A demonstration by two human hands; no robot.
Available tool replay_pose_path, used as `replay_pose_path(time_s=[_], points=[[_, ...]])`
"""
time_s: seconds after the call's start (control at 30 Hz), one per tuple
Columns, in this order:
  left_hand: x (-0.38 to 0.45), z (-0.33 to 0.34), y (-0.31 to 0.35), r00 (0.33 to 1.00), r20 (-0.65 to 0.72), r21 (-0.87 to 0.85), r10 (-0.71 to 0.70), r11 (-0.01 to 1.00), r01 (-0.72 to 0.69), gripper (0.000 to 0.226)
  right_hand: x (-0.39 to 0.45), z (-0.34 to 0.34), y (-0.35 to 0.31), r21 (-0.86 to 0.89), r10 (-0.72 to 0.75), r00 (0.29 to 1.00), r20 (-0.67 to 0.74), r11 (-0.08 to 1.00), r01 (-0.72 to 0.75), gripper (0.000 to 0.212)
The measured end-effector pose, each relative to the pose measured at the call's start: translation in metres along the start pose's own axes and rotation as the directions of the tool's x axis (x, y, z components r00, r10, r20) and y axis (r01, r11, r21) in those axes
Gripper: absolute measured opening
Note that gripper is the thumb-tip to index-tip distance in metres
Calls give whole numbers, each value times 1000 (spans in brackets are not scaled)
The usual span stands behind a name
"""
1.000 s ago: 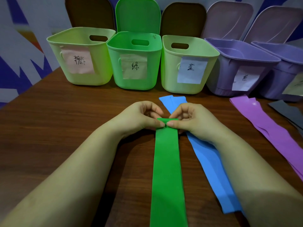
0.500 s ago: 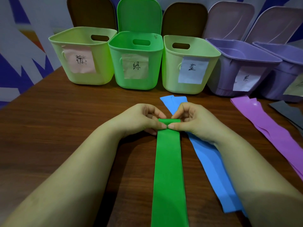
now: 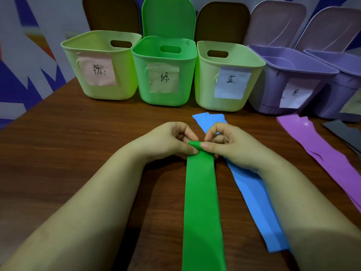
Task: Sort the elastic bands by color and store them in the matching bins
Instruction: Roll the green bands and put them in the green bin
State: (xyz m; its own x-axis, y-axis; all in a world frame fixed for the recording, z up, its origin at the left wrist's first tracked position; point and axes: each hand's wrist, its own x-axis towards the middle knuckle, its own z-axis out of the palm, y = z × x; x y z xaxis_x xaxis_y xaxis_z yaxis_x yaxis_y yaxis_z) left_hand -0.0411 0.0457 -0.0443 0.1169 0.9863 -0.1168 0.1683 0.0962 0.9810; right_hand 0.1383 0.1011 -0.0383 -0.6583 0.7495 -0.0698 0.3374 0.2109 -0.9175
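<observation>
Green band (image 3: 202, 202) flat on table, far end rolled; blue band (image 3: 252, 194) beside it; green bin (image 3: 166, 75) open.

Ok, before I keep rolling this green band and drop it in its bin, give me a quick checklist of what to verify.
1. Both hands on the roll: left hand and right hand pinch the far end of the green band. Ok.
2. Roll started: only a small curl at the far end; most of the band lies flat on the table. Ok.
3. Blue band kept out of the roll: it lies beside the green one, under the right hand. Cannot tell if it is caught.
4. Green bin open: lid up. Ok.
5. Green bin has room: inside not visible. Cannot tell.
</observation>
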Motion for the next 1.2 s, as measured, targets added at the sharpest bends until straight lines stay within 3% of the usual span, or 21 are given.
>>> replay_pose_path(time_s=[0.23, 0.33, 0.5, 0.67, 0.87, 1.03, 1.2], points=[[0, -1, 0, 999, 29, -17, -25, 1000, 25, 30, -1, 0, -1, 52, -14, 1000, -17, 999, 15, 19], [-2, -1, 2, 998, 32, -61, -60, 996, 62, 24, -3, -1, -3, 49, -21, 1000, -16, 999, 22, 20], [-4, 0, 3, 998, -11, 7, -64, 998, 64, 6, -5, -1, -4, 38, -39, 999, -6, 998, 40, 22], [-7, 1, 6, 998, -18, -35, -67, 997, 66, 7, -5, -1, -3, 52, -31, 999, 14, 998, 30, 24], [-10, 1, 6, 999, -27, -57, -42, 998, 41, 9, -7, -1, -6, -10, 6, 998, 63, 1000, -6, 52], [-13, 5, 7, 999, -50, -11, -22, 1000, 21, 15, -8, -2, -4, -1, -48, 998, 31, 999, 48, 17], [-17, 6, 3, 996, -81, 15, -31, 999, 33, 20, -11, 3, -6, -150, -113, 993, 28, 982, 116, 22]])
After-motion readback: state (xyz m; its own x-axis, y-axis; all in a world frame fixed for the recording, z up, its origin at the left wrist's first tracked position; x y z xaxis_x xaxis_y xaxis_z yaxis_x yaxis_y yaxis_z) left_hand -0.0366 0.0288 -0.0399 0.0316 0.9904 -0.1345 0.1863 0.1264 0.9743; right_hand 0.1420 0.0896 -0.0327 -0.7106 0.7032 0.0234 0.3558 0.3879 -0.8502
